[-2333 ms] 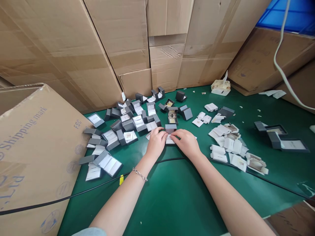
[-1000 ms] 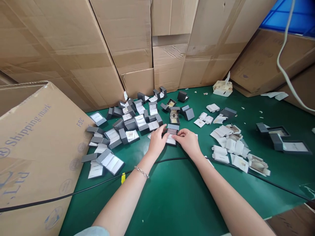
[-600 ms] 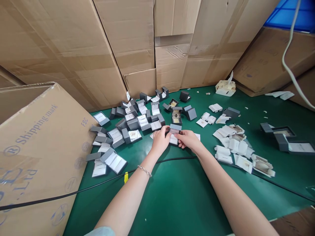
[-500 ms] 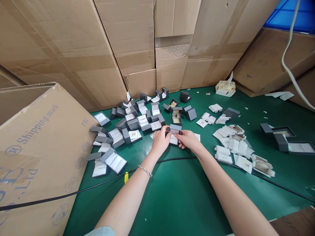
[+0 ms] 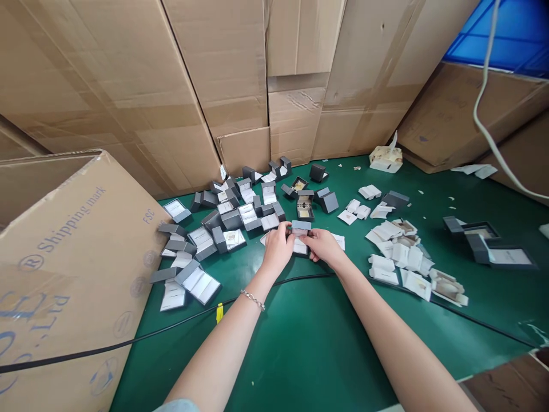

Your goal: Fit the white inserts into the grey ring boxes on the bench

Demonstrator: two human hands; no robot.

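A small grey jewelry box (image 5: 301,226) with a white lining stands open between my hands on the green table (image 5: 300,337). My left hand (image 5: 278,245) grips its left side with bent fingers. From the right, my right hand (image 5: 325,247) pinches the box near its white insert, the fingertips partly hidden. A white card (image 5: 339,240) lies partly under my right hand. Just beyond is another open jewelry box (image 5: 305,205) with a patterned inside. Many more open grey boxes with white linings (image 5: 247,213) crowd the table to the left.
White folded inserts (image 5: 398,246) lie heaped on the right, with open grey boxes (image 5: 510,256) farther right. A black cable (image 5: 184,319) crosses the table in front. A large carton (image 5: 86,274) stands at left, a tissue pack (image 5: 386,158) at the back. Cardboard cartons (image 5: 240,68) wall the rear.
The view has shifted slightly, so the things at right appear farther left. Both hands stay at the same jewelry box, with little finger movement.
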